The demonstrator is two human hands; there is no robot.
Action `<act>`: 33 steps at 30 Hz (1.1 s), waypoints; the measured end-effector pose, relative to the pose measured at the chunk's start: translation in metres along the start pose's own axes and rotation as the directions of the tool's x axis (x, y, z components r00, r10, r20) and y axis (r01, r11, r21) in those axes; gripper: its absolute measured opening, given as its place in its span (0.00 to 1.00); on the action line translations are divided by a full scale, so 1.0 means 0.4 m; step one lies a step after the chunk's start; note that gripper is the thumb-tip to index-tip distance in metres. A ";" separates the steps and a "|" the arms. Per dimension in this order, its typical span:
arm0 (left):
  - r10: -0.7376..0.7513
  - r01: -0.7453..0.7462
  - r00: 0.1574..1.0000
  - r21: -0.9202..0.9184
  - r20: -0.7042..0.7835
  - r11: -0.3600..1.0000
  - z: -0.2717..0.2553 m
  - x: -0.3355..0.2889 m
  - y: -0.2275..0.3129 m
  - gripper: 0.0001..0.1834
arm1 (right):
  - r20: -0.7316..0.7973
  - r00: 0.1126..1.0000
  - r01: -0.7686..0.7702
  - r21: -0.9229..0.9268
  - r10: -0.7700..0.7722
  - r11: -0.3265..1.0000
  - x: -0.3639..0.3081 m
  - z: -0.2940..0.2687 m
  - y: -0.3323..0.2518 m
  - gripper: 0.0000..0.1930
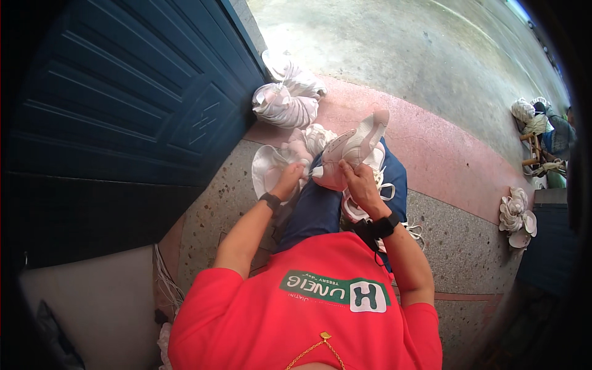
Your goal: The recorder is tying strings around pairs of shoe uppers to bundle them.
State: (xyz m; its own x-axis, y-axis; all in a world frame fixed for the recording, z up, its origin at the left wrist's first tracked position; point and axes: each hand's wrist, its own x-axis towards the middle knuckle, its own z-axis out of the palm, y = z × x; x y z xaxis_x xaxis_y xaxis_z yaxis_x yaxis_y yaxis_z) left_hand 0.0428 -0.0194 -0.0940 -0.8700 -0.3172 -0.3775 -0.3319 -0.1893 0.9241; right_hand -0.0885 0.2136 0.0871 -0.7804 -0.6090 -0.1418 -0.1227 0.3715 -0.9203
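Observation:
A white and pale pink sneaker upper (356,145) is held up over my lap, its tapered end pointing up and away to the right. My right hand (362,184) grips its near edge, thumb and fingers pinched together. Just left of the upper, my left hand (290,181) is closed in a pinch; a thin whitish bit shows between it and the upper, too small to name. White laces (388,192) and more of a similar upper (353,211) lie on my thighs beneath my right hand.
Bundled white uppers (287,106) stand by the dark blue door (123,92) on the left. More white pieces (271,166) lie beyond my left hand. Another stack of uppers (517,217) sits at the right on the speckled floor (456,237). A wooden stool (529,151) with bundles is farther right.

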 end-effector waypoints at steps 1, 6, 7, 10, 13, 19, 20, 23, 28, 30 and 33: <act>-0.004 0.000 0.999 0.089 0.045 0.996 0.011 0.005 -0.010 0.16 | -0.016 1.000 0.001 0.064 0.000 0.998 0.003 -0.001 0.002 0.25; 0.196 -0.165 0.981 0.508 -0.009 0.845 -0.039 -0.049 0.238 0.14 | 0.030 0.975 -0.217 0.305 0.218 0.927 -0.046 -0.043 0.169 0.27; 0.168 -0.152 0.986 0.513 0.016 0.845 -0.019 -0.082 0.347 0.14 | 0.050 0.970 -0.235 0.434 0.237 0.870 -0.080 -0.055 0.215 0.25; 0.097 -0.138 0.990 0.536 0.105 0.833 0.017 -0.184 0.518 0.15 | 0.229 0.956 -0.291 0.713 0.182 0.638 -0.170 -0.131 0.222 0.15; 0.001 -0.128 0.978 0.603 0.207 0.788 0.126 -0.221 0.511 0.18 | 0.323 0.930 -0.368 0.797 0.178 0.479 -0.228 -0.207 0.250 0.20; 0.027 -0.216 0.970 0.811 0.241 0.544 0.356 -0.204 0.391 0.24 | 0.313 0.908 -0.412 0.783 0.278 0.466 -0.271 -0.214 0.302 0.21; 0.028 -0.188 0.977 0.790 0.212 0.584 0.362 -0.189 0.385 0.23 | 0.302 0.904 -0.416 0.779 0.301 0.470 -0.273 -0.212 0.311 0.21; 0.041 -0.214 0.974 0.841 0.223 0.498 0.393 -0.197 0.378 0.19 | 0.262 0.890 -0.431 0.748 0.373 0.505 -0.287 -0.214 0.335 0.22; 0.101 -0.324 0.945 0.857 0.310 0.401 0.409 -0.261 0.339 0.14 | -0.267 0.911 -0.303 0.085 0.315 0.949 -0.317 -0.184 0.356 0.20; 0.147 -0.382 0.924 0.865 0.353 0.325 0.382 -0.236 0.271 0.14 | -0.326 0.945 -0.111 -0.243 0.027 0.964 -0.323 -0.177 0.307 0.18; 0.170 -0.509 0.860 0.835 0.481 0.211 0.359 -0.216 0.250 0.14 | -0.292 0.951 -0.019 -0.378 -0.100 0.926 -0.349 -0.160 0.192 0.17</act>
State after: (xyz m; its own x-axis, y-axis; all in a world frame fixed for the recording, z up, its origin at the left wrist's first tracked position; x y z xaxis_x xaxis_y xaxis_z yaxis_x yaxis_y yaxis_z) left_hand 0.0324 0.1225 0.0396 -0.9800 0.1424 -0.1393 0.0682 0.8969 0.4370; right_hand -0.0281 0.3720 0.0594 -0.9090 -0.4121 0.0630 -0.3306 0.6205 -0.7112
